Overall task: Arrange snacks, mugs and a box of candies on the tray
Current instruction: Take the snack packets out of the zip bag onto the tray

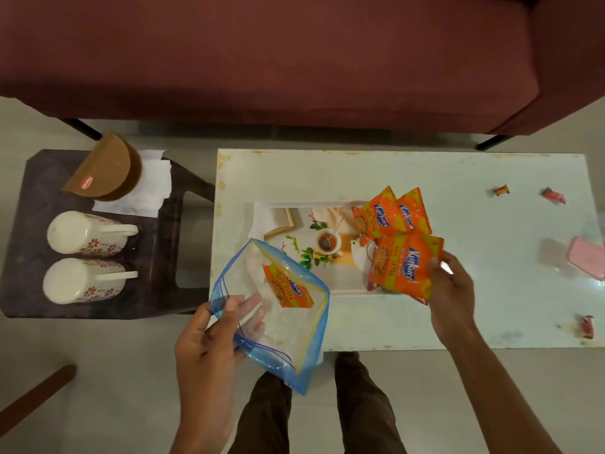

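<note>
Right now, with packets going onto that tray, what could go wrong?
The orange snack packets are crowded at the picture-printed tray's right end, one overhanging its rim, so they may slide off. The right hand pinches another packet only by its edge. The clear blue-edged zip bag, gaping in the left hand, could spill its last packet.

The zip bag (278, 309) is clear, glossy plastic with blue edging; the snack packets (404, 268) at 3 o'clock of it are shiny orange foil. The white table (491, 257) looks smooth and glossy, the mugs (85, 257) glazed ceramic, the sofa (262, 54) matt maroon cloth.
</note>
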`<state>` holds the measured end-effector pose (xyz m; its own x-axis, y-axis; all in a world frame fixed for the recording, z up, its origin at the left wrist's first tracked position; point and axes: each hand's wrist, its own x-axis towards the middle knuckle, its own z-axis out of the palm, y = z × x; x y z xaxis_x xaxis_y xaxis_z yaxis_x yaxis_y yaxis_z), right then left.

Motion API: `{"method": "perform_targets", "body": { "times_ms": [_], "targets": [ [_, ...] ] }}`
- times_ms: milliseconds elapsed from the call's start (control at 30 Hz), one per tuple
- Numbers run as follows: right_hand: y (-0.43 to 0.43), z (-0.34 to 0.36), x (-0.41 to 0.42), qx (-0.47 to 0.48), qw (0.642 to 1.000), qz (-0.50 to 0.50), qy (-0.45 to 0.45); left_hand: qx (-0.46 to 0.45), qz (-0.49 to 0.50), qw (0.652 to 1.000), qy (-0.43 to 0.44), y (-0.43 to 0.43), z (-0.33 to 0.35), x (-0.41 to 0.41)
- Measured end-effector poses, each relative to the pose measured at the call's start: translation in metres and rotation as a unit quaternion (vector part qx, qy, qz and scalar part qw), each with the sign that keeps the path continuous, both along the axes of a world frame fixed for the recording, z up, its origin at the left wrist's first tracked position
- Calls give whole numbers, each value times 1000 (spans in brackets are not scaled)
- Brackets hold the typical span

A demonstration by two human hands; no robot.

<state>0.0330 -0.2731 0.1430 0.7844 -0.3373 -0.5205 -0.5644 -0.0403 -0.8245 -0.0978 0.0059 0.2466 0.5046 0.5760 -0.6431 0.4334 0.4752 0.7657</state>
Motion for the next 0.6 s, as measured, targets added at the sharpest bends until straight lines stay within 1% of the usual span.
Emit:
{"method": "perform_targets", "body": {
  "times_ms": [133, 200, 233, 300, 367, 400, 467, 533, 600],
  "targets": [
    [5, -45, -5, 11, 999, 29, 43, -3, 7, 1000, -10, -6, 1, 1],
    [5, -64, -6, -2, 997, 40, 65, -4, 8, 1000, -18, -10, 1, 0],
    [4, -72, -7, -23, 996, 44, 78, -3, 7, 1000, -20, -13, 0, 0],
    [1, -83, -6, -105, 987, 63, 103, -2, 7, 1000, -22, -17, 0, -1],
    [-3, -89, -5, -207, 968, 98, 105, -2, 7, 1000, -22, -21, 1, -1],
    [-4, -90, -4, -238, 960, 111, 97, -2, 7, 1000, -20, -23, 1, 0],
    [-6, -87, -3, -264, 952, 128, 83, 1, 3, 1000, -19, -26, 2, 0],
    [-6, -77, -2, -264, 952, 132, 78, 5, -1, 1000, -13, -29, 3, 1],
    [-4, -59, -2, -297, 942, 144, 56, 7, -7, 1000, -13, -30, 4, 1]
  ]
}}
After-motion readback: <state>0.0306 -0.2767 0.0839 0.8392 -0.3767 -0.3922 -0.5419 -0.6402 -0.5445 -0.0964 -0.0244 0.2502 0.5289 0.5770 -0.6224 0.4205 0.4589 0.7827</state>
